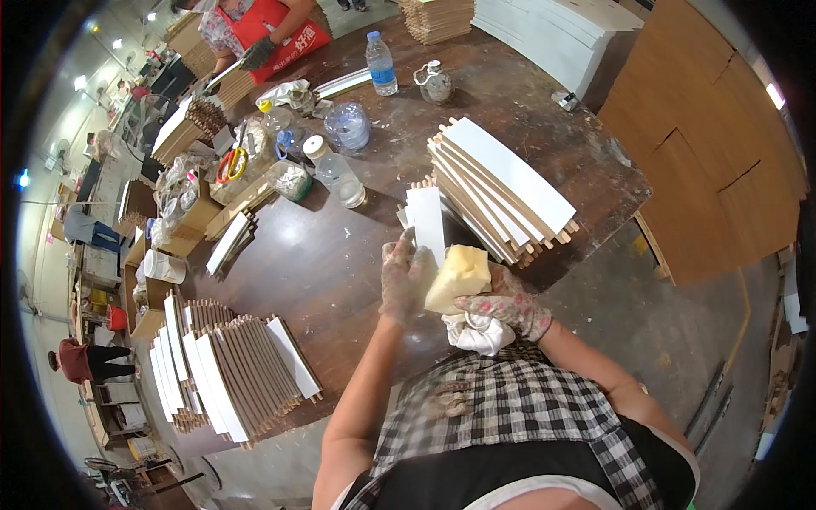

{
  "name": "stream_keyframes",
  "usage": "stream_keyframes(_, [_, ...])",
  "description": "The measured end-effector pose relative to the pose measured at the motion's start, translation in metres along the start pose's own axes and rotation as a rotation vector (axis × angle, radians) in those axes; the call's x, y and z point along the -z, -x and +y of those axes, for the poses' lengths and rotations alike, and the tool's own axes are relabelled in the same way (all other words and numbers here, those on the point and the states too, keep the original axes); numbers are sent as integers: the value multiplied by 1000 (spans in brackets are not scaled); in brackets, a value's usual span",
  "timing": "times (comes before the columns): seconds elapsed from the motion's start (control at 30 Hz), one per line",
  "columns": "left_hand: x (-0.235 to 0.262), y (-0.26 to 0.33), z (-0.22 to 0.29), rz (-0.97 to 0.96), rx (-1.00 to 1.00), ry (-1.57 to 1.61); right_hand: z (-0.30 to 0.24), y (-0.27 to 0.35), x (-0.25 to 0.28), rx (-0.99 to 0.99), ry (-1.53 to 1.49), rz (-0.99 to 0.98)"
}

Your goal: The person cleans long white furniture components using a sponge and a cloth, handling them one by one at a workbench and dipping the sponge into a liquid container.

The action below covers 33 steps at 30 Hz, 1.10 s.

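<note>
My right hand [514,308], in a patterned work glove, is closed around a pale yellow sponge block [459,276]. Under the sponge, near the table's front edge, lies a crumpled white cloth [479,334]. My left hand [401,279], in a soiled glove, grips the near end of a narrow white board [427,219] with wooden edging; its fingers lie along the board's left side. Just beyond, to the right, a stack of similar white boards with wooden strips [510,187] rests on the dark table [314,242].
Another stack of white boards [238,374] occupies the table's near left. Toward the back stand a jar [336,174], a water bottle [382,66], scissors [231,165] and a box [191,223]. A co-worker in a red apron [272,38] handles strips across the table. Large brown panels [714,136] rise at right.
</note>
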<state>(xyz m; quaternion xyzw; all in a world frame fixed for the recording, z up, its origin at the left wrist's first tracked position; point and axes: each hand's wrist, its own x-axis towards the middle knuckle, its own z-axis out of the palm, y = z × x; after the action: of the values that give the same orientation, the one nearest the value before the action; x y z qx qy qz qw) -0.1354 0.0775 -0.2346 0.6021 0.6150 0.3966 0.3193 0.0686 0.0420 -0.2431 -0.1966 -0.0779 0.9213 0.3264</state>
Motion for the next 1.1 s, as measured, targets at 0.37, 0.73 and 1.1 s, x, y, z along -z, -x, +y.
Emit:
stream_keyframes(0.37, [75, 42, 47, -129, 320, 649, -6, -25, -18, -60, 138, 157])
stream_keyframes(0.73, [164, 88, 28, -429, 85, 300, -8, -60, -68, 117, 761, -106])
stream_keyframes(1.1, [191, 131, -6, -181, 449, 1361, 29, -60, -104, -229, 692, -67])
